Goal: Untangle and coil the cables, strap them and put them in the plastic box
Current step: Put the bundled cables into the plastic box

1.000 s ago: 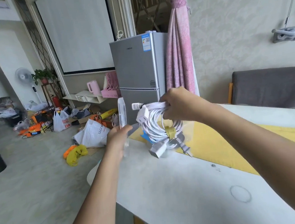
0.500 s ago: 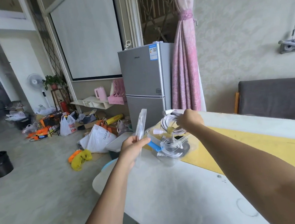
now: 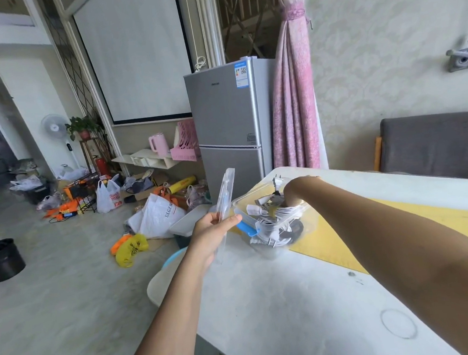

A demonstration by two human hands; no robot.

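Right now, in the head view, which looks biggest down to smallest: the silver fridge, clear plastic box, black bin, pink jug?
1. silver fridge
2. clear plastic box, though it sits nearest the camera, which inflates it
3. black bin, partly cut off at the frame edge
4. pink jug, far off and smallest

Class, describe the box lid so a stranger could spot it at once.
Find the white table near the silver fridge. At its far corner sits the clear plastic box. Left of it, the left hand holds the lid: a flat, clear panel, upright.
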